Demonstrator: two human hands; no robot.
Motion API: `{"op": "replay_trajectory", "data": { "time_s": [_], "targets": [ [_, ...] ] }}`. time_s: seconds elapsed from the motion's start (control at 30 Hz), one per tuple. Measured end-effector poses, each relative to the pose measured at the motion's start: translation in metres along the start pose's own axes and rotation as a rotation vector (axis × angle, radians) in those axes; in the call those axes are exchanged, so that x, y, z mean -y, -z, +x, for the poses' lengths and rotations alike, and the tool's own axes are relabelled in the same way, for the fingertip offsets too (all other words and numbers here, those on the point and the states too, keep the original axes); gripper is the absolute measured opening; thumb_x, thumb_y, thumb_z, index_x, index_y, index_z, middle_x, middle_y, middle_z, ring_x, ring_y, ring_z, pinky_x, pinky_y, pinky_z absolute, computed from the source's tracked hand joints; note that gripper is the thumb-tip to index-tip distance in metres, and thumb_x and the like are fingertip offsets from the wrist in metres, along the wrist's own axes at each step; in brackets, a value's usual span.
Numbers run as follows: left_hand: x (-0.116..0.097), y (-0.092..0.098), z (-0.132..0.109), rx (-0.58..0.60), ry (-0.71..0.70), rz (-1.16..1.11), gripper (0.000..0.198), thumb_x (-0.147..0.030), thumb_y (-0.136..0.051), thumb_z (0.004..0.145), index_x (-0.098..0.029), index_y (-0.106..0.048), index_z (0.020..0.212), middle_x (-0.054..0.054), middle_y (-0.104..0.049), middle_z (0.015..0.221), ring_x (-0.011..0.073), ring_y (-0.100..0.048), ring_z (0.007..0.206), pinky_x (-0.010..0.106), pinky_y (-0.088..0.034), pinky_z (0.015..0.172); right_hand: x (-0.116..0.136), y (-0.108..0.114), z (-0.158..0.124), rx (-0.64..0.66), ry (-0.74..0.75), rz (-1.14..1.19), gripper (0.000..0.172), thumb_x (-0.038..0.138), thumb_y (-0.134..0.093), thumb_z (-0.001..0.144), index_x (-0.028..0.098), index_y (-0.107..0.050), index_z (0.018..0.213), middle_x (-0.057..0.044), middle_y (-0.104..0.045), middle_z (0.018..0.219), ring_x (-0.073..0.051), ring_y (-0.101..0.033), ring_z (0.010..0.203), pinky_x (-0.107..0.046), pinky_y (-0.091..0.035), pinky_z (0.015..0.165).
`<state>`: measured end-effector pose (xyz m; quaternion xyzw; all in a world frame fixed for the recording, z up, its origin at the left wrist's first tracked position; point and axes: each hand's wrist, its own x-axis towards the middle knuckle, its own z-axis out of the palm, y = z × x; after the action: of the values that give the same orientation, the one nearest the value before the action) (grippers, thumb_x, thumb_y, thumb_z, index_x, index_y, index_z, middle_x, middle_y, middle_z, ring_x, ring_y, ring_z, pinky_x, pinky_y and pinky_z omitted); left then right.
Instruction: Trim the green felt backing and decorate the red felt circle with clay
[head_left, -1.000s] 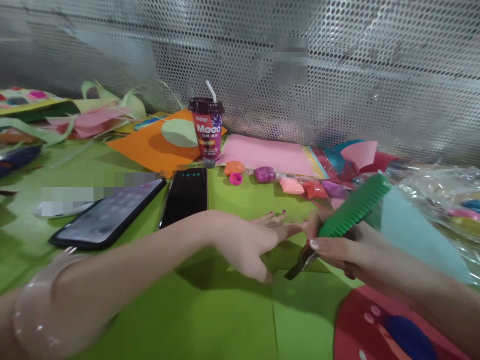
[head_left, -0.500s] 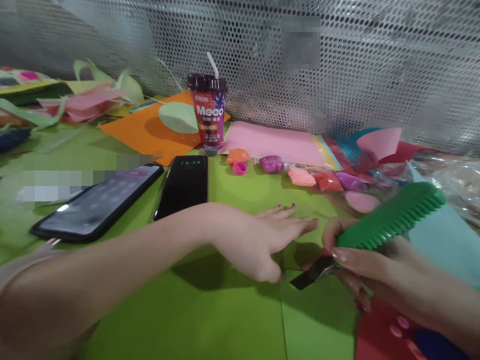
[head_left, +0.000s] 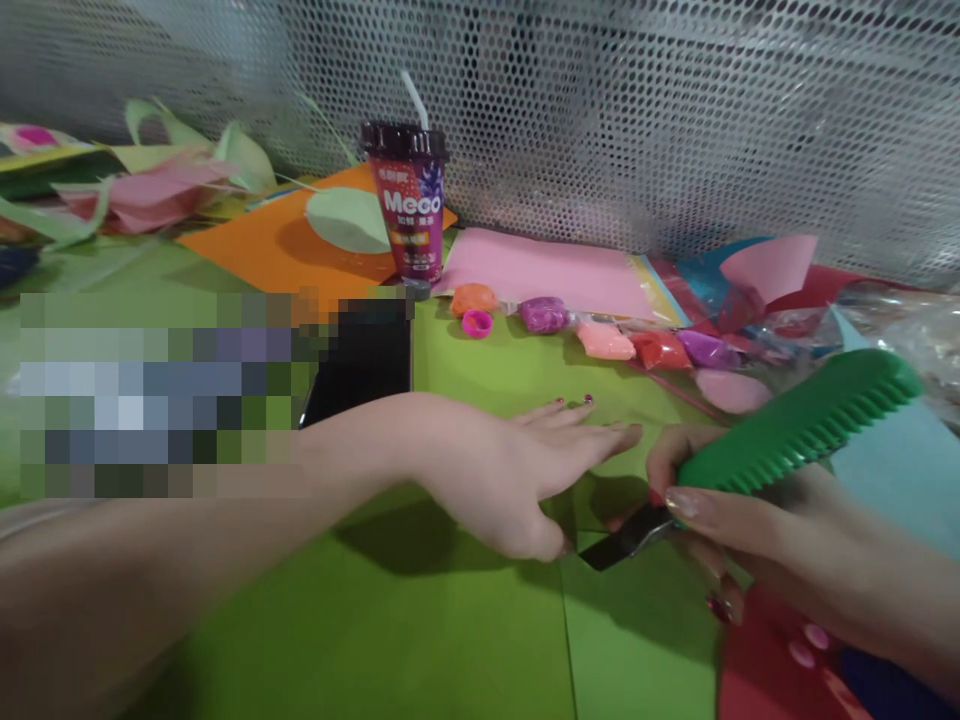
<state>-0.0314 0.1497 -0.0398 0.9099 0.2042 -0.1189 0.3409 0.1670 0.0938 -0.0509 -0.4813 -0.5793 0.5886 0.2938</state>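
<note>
My left hand (head_left: 502, 475) lies palm down on the green sheet (head_left: 420, 640), fingers stretched out and thumb apart. It holds nothing. In my right hand (head_left: 750, 510) is a craft knife (head_left: 795, 430) with a ridged green handle and a short dark blade. My thumb and fingers close around the handle near the blade. The blade tip is by my left thumb, at the corner of a lighter green sheet (head_left: 637, 640). Whether the tip touches the paper, I cannot tell. A straight edge runs toward me from the tip.
Behind my hands stand a purple drink cup (head_left: 409, 215) with a straw and pink paper (head_left: 540, 270). Small colored clay packets (head_left: 544, 314) form a row. A dark phone (head_left: 364, 360) lies beyond my left wrist. Red paper (head_left: 757, 660) lies at lower right. A perforated metal panel (head_left: 562, 120) rises behind.
The view has shifted slightly, so background things sit a little higher. Both hands keep nearly the same pose, and the knife stays in my right hand by my left thumb.
</note>
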Motion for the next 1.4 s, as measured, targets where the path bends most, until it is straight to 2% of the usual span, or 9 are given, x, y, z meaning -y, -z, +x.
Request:
{"op": "replay_trajectory", "data": {
  "time_s": [0.17,0.4,0.6,0.83,0.97,1.07,1.4],
  "targets": [
    [0.001,0.001,-0.002,0.01,0.012,-0.017,0.087,-0.031,-0.05,0.081,-0.015,0.011,0.141,0.007,0.012,0.149,0.0251,0.015,0.133,0.041,-0.009,0.109,-0.003,0.003,0.0,0.013,0.01,-0.017,0.015,0.035,-0.067,0.075,0.023,-0.058,0.074,0.006,-0.055,0.046,-0.009,-0.052,0.036,-0.014,-0.044,0.033],
    [0.002,0.0,-0.002,0.014,0.008,-0.005,0.088,-0.03,-0.049,0.08,-0.014,0.011,0.141,0.006,0.012,0.149,0.0233,0.017,0.133,0.039,-0.008,0.109,-0.003,0.002,0.0,0.04,-0.012,0.028,0.013,0.032,-0.067,0.076,0.023,-0.057,0.074,0.007,-0.055,0.048,-0.008,-0.053,0.038,-0.014,-0.048,0.037],
    [-0.003,0.0,0.002,0.011,0.033,0.026,0.084,-0.026,-0.047,0.08,-0.014,0.01,0.141,0.006,0.013,0.149,0.0198,0.017,0.133,0.038,-0.004,0.11,-0.002,-0.002,0.001,-0.017,-0.013,0.018,0.013,0.031,-0.068,0.074,0.023,-0.057,0.073,0.007,-0.055,0.049,-0.008,-0.053,0.039,-0.015,-0.05,0.039],
    [-0.006,-0.003,0.003,-0.006,0.007,0.058,0.083,-0.024,-0.044,0.08,-0.014,0.011,0.141,0.006,0.014,0.148,0.024,0.016,0.133,0.041,-0.004,0.11,-0.001,0.002,0.001,0.017,0.008,-0.031,0.013,0.033,-0.063,0.079,0.024,-0.055,0.075,0.008,-0.056,0.049,-0.009,-0.055,0.04,-0.018,-0.05,0.039],
    [-0.008,-0.003,0.003,-0.027,0.029,0.052,0.084,-0.026,-0.044,0.081,-0.014,0.014,0.14,0.009,0.015,0.148,0.026,0.013,0.133,0.043,-0.007,0.108,-0.004,0.004,0.003,0.03,0.067,-0.098,0.012,0.032,-0.063,0.08,0.026,-0.055,0.073,0.009,-0.055,0.048,-0.009,-0.057,0.04,-0.019,-0.053,0.046],
    [-0.009,-0.003,0.004,-0.006,0.023,0.075,0.085,-0.027,-0.045,0.08,-0.015,0.015,0.14,0.005,0.017,0.148,0.024,0.015,0.133,0.04,-0.005,0.109,-0.006,0.006,0.002,0.022,0.063,-0.094,0.012,0.034,-0.062,0.08,0.026,-0.055,0.075,0.009,-0.055,0.049,-0.009,-0.057,0.042,-0.02,-0.055,0.052],
    [-0.009,-0.003,0.003,0.007,0.047,0.096,0.085,-0.028,-0.045,0.08,-0.015,0.015,0.14,0.005,0.017,0.148,0.0218,0.015,0.133,0.039,-0.006,0.109,-0.009,0.007,0.003,0.026,0.069,-0.094,0.008,0.031,-0.061,0.081,0.027,-0.055,0.076,0.01,-0.056,0.05,-0.01,-0.058,0.042,-0.022,-0.056,0.056]
  ]
}}
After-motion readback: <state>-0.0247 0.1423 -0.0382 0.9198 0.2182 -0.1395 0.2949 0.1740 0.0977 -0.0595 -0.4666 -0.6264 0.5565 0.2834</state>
